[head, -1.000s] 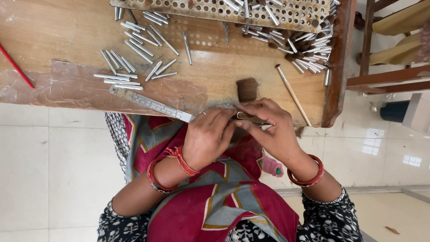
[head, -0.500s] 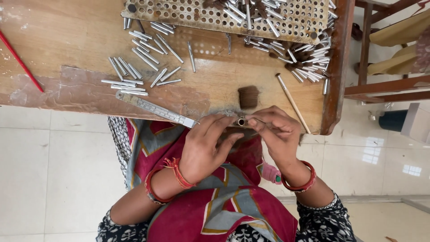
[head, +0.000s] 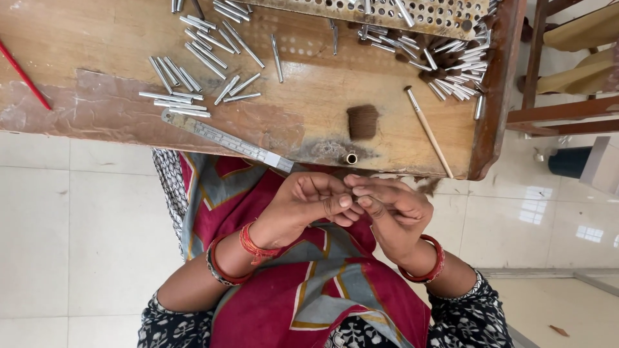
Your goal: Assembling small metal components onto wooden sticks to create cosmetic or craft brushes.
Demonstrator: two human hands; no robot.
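Now the left hand and right hand meet over the lap, just below the wooden table edge, fingertips curled and pinched together; whatever sits between them is too small to tell. Close above them a short metal tube stands on end near a dark bristle tuft, while loose metal tubes lie scattered up left.

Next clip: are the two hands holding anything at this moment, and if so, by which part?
It cannot be told. The left hand and right hand meet fingertip to fingertip over the lap, pinched together, but whatever may sit between the fingers is hidden.
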